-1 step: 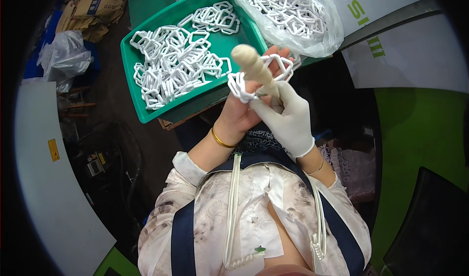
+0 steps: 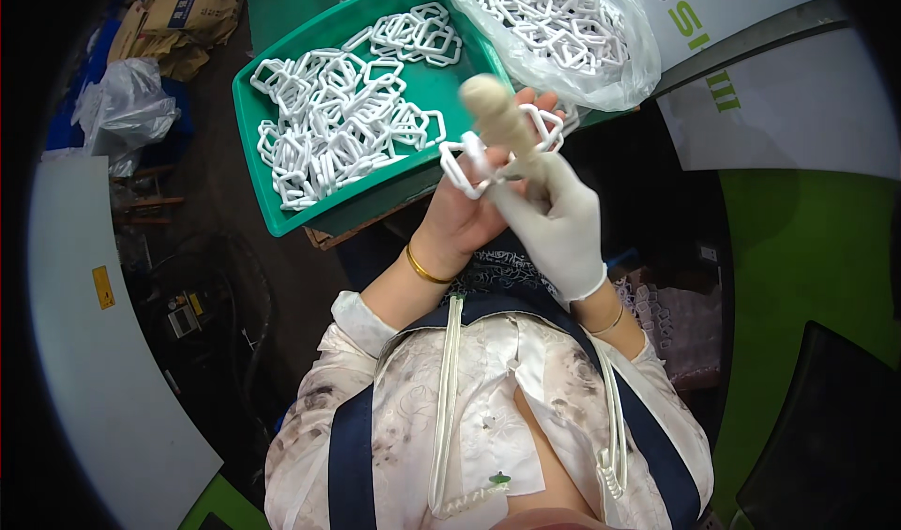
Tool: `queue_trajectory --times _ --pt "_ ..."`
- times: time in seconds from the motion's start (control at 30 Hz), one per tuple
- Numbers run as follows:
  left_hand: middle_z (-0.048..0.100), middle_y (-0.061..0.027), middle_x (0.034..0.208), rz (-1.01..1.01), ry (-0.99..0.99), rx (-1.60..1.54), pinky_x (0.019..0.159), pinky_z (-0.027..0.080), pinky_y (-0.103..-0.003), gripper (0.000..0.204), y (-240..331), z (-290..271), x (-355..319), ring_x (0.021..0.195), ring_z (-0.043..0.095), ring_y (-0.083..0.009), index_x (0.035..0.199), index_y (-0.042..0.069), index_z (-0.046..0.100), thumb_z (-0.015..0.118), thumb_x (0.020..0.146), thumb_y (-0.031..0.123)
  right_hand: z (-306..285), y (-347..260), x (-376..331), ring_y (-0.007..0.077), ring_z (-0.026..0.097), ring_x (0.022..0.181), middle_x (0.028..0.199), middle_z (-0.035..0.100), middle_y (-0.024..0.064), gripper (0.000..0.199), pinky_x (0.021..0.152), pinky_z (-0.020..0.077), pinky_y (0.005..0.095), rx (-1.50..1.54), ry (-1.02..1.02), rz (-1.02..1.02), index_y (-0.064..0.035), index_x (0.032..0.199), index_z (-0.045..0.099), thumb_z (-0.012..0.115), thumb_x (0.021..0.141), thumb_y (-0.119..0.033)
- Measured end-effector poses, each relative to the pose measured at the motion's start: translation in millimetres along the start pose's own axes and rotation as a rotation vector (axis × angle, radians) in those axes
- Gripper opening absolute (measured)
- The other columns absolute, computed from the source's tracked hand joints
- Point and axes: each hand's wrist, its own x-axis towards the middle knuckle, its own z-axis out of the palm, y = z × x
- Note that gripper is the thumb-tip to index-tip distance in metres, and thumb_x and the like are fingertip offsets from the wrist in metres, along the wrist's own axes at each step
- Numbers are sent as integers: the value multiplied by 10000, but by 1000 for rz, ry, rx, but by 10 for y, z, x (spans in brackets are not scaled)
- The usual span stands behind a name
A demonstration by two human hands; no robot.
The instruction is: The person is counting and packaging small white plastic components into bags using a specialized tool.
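Observation:
My bare left hand (image 2: 460, 215) is turned palm up, with a gold bangle at its wrist. It holds white plastic chain links (image 2: 462, 175), some over the palm and others by the fingertips. My right hand (image 2: 563, 225) wears a white glove and is closed over the left palm, its thumb tip at one of the links. From the glove rises a thick, beige, ridged piece (image 2: 502, 117) with a rounded end, blurred by motion. Whether it is a covered finger or a held thing I cannot tell. It hides part of the links and the left fingers.
Ahead, a green tray (image 2: 253, 145) contains a heap of white links. A clear plastic bag (image 2: 643, 70) of more links stands right of it. Brown paper packages (image 2: 192, 9) and a crumpled clear bag (image 2: 131, 107) lie far left. A pale panel (image 2: 113, 342) runs along the left side.
My right hand and the beige piece have shifted slightly to the right. The links at the left palm have spread apart, one of them blurred. The left hand has hardly moved.

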Motion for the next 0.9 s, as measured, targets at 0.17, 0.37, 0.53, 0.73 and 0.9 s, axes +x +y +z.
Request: queue_trajectory --times 0.17,0.37,0.53,0.73,0.9 --pt "381 -129 1616 -3 6 -128 1255 294 -436 623 49 70 -26 1489 377 -288 1584 48 308 553 1011 69 -200 68 155 19 398 700 807 513 -53 87 616 338 203 -23 204 27 -22 1011 630 684 968 -74" --pt "369 -146 1620 50 -3 -43 1256 294 -432 614 60 37 -4 1489 375 -291 1587 48 303 524 1015 70 -296 90 15 112 481 658 732 542 75 232 613 415 302 -239 -89 -21 10 1028 628 487 1084 -166" --pt "302 -181 1644 17 62 -52 1270 273 -468 682 74 24 -35 1526 299 -331 1606 41 232 565 1011 70 -322 108 60 151 578 692 790 631 115 220 652 470 303 -244 58 -85 27 1017 634 498 1073 -137" --pt "320 -179 1634 80 60 -83 1264 278 -438 598 97 69 0 1484 372 -318 1589 48 284 525 1045 105 -169 0 -111 390 667 713 827 671 175 159 588 505 454 -355 -338 -177 -39 933 614 613 998 -185" --pt "358 -186 1613 87 60 -188 1242 318 -475 497 163 -10 -14 1464 402 -313 1535 90 398 536 1066 178 -272 82 -73 224 635 705 791 642 118 182 688 494 320 -171 -170 -118 32 990 634 524 1046 -101"
